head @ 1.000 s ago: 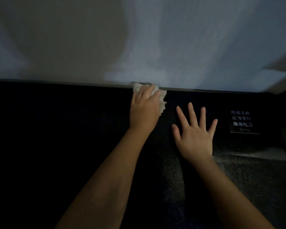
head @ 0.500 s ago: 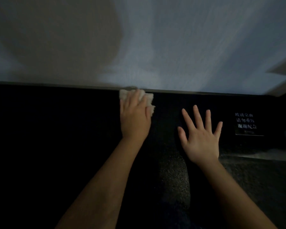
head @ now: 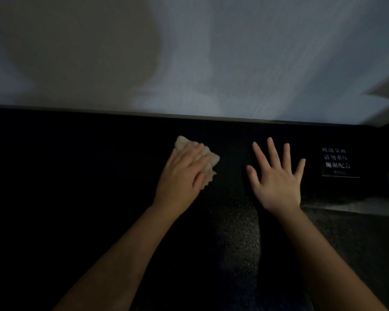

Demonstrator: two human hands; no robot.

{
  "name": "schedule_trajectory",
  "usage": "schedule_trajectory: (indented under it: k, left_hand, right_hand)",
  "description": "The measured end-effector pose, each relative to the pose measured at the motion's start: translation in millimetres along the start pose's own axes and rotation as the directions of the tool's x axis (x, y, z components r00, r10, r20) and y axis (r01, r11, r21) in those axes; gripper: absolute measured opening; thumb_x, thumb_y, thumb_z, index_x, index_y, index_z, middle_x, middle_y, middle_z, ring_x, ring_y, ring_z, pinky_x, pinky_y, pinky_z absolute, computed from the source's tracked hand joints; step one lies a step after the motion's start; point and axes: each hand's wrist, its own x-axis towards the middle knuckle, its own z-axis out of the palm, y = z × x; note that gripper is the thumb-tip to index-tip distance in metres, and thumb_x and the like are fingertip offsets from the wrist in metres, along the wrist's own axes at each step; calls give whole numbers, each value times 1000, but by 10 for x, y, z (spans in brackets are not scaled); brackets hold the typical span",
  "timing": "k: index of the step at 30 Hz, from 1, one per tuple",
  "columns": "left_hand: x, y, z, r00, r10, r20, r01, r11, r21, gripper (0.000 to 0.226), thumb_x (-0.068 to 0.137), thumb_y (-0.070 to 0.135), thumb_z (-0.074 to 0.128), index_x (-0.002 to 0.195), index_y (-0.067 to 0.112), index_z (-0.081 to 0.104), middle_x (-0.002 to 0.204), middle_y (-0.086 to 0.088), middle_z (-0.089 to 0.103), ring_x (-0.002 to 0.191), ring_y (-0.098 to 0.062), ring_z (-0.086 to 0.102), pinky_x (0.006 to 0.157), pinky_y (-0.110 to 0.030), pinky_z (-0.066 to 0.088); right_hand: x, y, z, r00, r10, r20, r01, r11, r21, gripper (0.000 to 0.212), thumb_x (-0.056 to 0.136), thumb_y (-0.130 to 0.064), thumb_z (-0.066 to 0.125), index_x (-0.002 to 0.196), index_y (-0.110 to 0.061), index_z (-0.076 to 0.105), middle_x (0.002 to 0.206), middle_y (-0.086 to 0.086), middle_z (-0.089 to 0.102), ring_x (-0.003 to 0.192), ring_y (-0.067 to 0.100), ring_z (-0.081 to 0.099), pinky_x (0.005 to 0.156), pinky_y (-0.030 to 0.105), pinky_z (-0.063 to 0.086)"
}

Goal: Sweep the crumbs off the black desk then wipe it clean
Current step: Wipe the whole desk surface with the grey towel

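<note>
Pressing a crumpled cloth (head: 208, 159) flat on the black desk (head: 76, 176) under left hand (head: 181, 176); right hand (head: 276, 178) spread, empty

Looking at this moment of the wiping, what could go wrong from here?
The dim light makes the black desk nearly featureless, so crumbs may be missed. The small crumpled white cloth under the left hand covers little area, so strips may stay unwiped. The right hand, flat on the desk, may leave prints.

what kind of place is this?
Probably a shared or public indoor spot, dimly lit: a black desk set against a pale wall, with a small printed notice in Chinese lying on it, the sort posted for visitors.
</note>
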Motion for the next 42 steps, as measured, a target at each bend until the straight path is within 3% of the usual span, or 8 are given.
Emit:
schedule_trajectory:
  k: [3,8,15,20,26,32,36,42]
  left_hand:
    - [75,-253,-88,1000,1,-26,0,999,36,42,92,26,43,133,22,52,143,-2,45,135,-18,37,116,-39,22]
    - [333,-331,-43,889,-401,-221,420,906,44,38,95,20,46,132,13,55,143,-11,45,135,-29,37,110,-52,29]
    - [-248,167,-38,951,-308,-31,309,951,21,45,98,27,37,142,23,41,154,0,28,144,-15,18,118,-42,17]
    - [-363,13,-433,956,-292,20,282,902,-326,53,101,19,39,150,25,22,159,6,11,145,-9,6,118,-33,5]
    - [-771,-700,-707,854,-520,-24,518,844,141,56,98,34,39,150,22,22,159,-6,14,147,-21,4,119,-47,4]
    - [-751,-1052,-792,890,-451,64,413,858,305,62,94,56,27,151,35,13,160,-5,4,147,-25,-4,116,-53,-3]
    - [-753,-1077,-769,908,-417,49,383,870,310,61,94,56,25,150,37,13,160,-6,4,147,-27,-3,116,-55,-3]
    - [-746,-1090,-752,905,-423,50,387,865,319,61,92,56,19,149,38,8,160,-6,3,146,-28,-5,115,-56,-3]
  right_hand:
    - [-5,-1,-13,1000,4,2,-4,1000,-7,63,90,-63,8,150,-43,2,161,-6,-3,146,28,-13,113,61,-5]
    - [2,-1,-8,1000,-4,-1,4,1000,-3,59,95,-59,14,150,-43,1,161,-6,-5,146,28,-15,114,61,-5]
    - [-5,-7,-27,1000,-18,20,18,1000,-19,60,96,-58,17,151,-41,1,161,-4,-6,146,31,-14,113,63,-4]
    - [-121,-293,-211,1000,13,13,-15,989,145,64,97,-50,32,152,-36,2,161,1,-9,146,30,-15,112,65,-5]
    - [-426,-1453,-220,913,-405,-40,395,860,322,59,96,-51,36,148,-44,9,160,-9,-9,141,19,-21,110,45,-10]
    - [-287,-1844,162,976,-197,-90,212,955,206,53,94,-49,40,144,-36,27,160,2,11,146,33,8,114,51,8]
    - [7,-1934,169,979,-59,-194,100,973,207,45,94,-31,49,138,-21,47,159,10,17,145,42,9,115,57,9]
    - [531,-2151,84,983,20,-181,18,978,206,54,95,-41,44,147,-32,31,160,6,12,146,38,2,117,49,-1]
